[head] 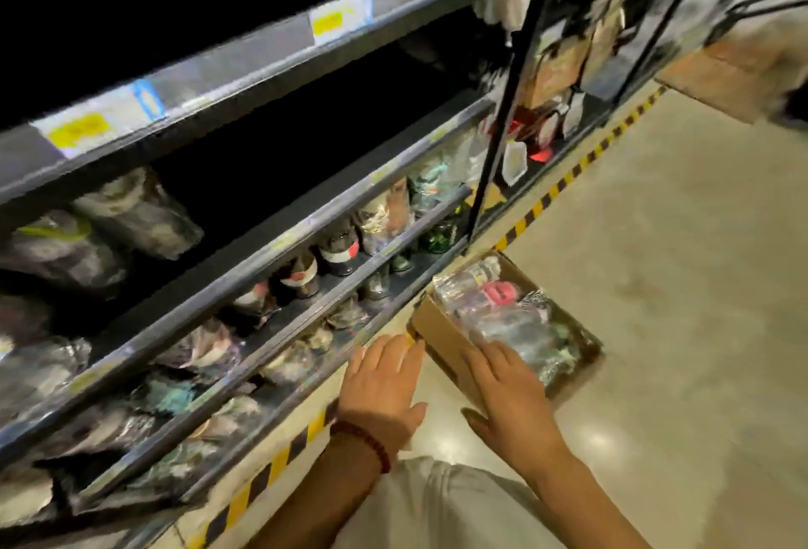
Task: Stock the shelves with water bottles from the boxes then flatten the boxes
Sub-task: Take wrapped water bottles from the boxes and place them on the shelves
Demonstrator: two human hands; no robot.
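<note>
Dark shelves (245, 242) run along left, w/ blurred bottles on lower tiers. Cardboard box (441, 340) sits on floor (677, 286) just beside bottom shelf edge, full of water bottles (503, 312). Right hand (509, 395), fingers straight, reaches over box's near edge, touching bottles. Left hand (382, 382) spread flat, holding nothing, near box's left corner.
</note>
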